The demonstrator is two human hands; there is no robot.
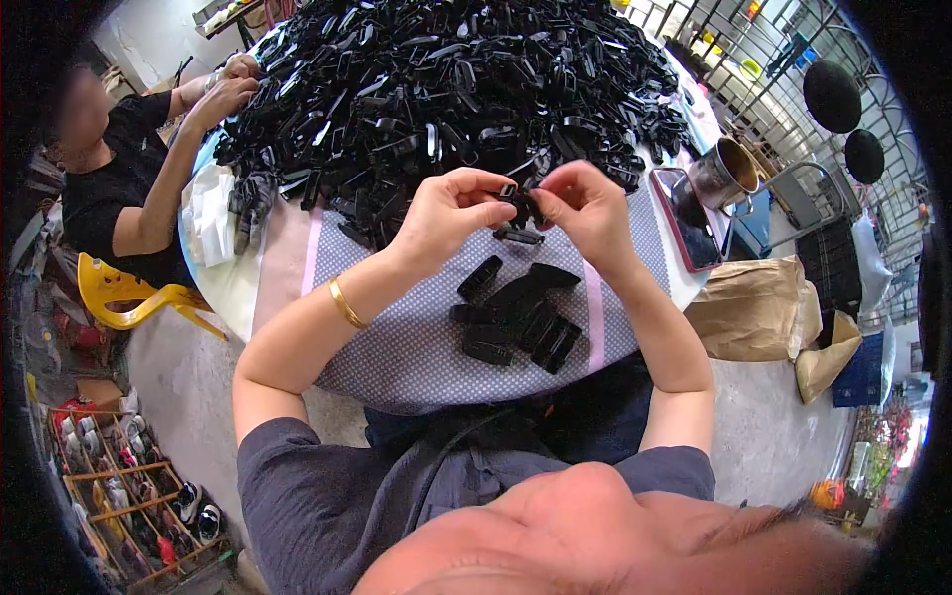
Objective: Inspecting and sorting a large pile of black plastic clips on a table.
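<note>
Both my hands meet above the near side of the table, just short of a large heap of small black plastic parts (436, 99). My left hand (451, 213) pinches a small black plastic part (510, 192) between thumb and forefinger. My right hand (593, 213), with fingers bent in, is closed on a dark piece beside it; whether the two pieces are joined I cannot tell. Just below my fingers lies another black part (520, 236). Nearer to me, a small group of black parts (521, 315) rests on the dotted grey cloth (397, 352).
At right stand a metal mug (722, 171) and a phone in a red-edged case (684, 223). Beyond the table edge is a brown paper bag (754, 312). Across at left, a co-worker's hands (230, 91) touch the heap, near a white bundle (209, 213) and a yellow chair (134, 297).
</note>
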